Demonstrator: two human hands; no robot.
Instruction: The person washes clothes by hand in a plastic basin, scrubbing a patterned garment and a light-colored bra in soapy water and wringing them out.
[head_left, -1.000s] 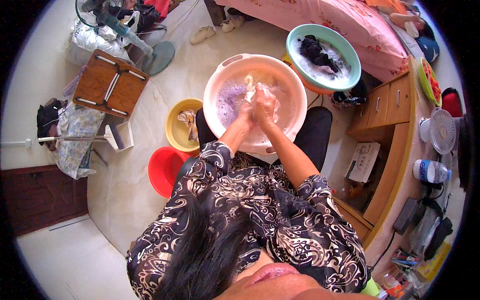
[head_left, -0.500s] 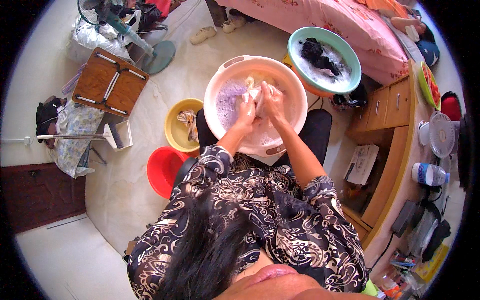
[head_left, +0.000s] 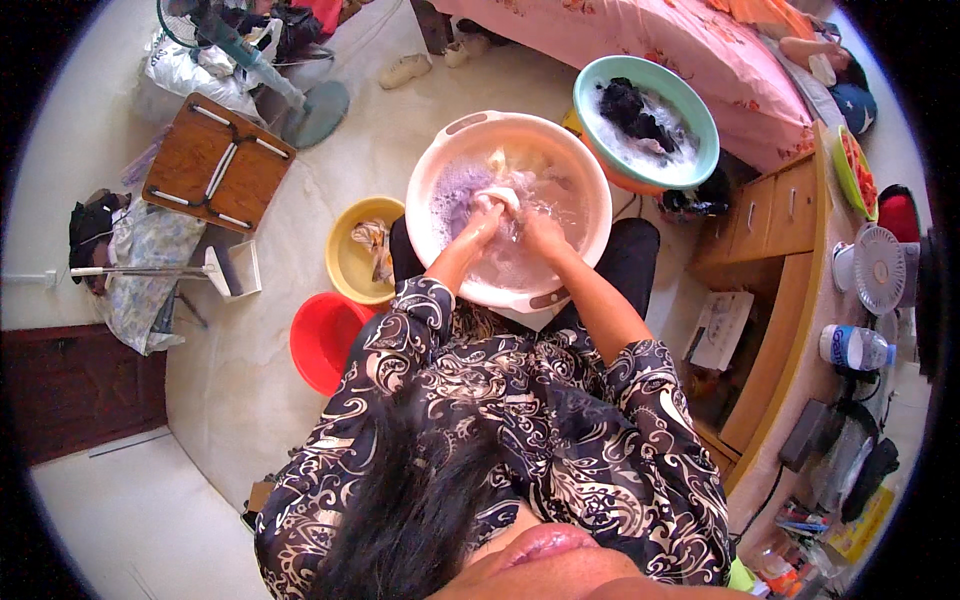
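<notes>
Between my knees stands a pale pink-white basin (head_left: 592,262) of soapy water, and both my hands are down in it. My left hand (head_left: 483,222) is closed on a wet whitish cloth (head_left: 498,196) near the basin's middle. Just right of that cloth, my right hand (head_left: 543,232) dips into the water, its fingers under the surface and blurred by splashing, so their grip is hidden. Purple cloth (head_left: 456,198) and suds lie along the basin's left side. A yellowish piece of cloth (head_left: 535,162) shows under the water at the far side.
A turquoise basin (head_left: 716,140) with dark laundry and foam stands at far right. Left of me are a yellow basin (head_left: 345,215) holding patterned cloth and a red basin (head_left: 312,345). A wooden cabinet (head_left: 770,210) borders the right; a pink-covered bed (head_left: 640,40) stands beyond.
Both hands have lowered into the water; the whitish cloth, held up between them before, now sits lower by my left hand. My right hand has come down toward me, and the water ripples.
</notes>
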